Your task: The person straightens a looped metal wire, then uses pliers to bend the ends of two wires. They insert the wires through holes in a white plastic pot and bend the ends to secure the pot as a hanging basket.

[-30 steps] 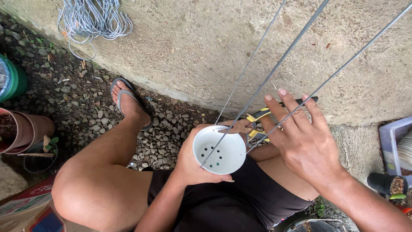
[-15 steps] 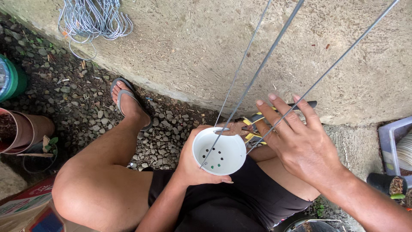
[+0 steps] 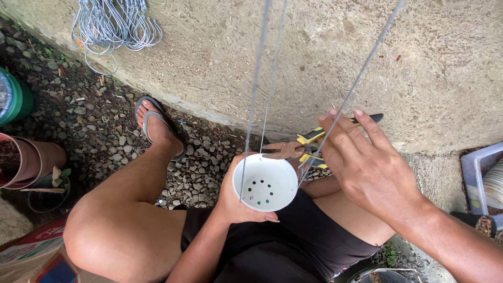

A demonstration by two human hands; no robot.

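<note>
My left hand (image 3: 238,202) grips a small white plastic pot (image 3: 265,182) with drain holes in its bottom, held above my lap. Three thin metal wires (image 3: 255,94) rise from its rim out of the top of the view. My right hand (image 3: 367,162) is to the right of the pot, fingers stretched along the rightmost wire (image 3: 361,73), thumb hidden beneath. Pliers with yellow and black handles (image 3: 306,144) lie on the ground just behind the pot, partly hidden by my right hand.
A bundle of wire hooks (image 3: 112,23) lies on the concrete slab (image 3: 419,63) at top left. Gravel (image 3: 99,120) is around my sandalled foot (image 3: 157,128). A green container (image 3: 13,99) and brown pots (image 3: 31,160) stand at the left. A grey tray (image 3: 479,173) is at the right.
The wires have swung from leaning right to nearly upright. My right hand has shifted a little up the rightmost wire. The pot stays in my left hand.
</note>
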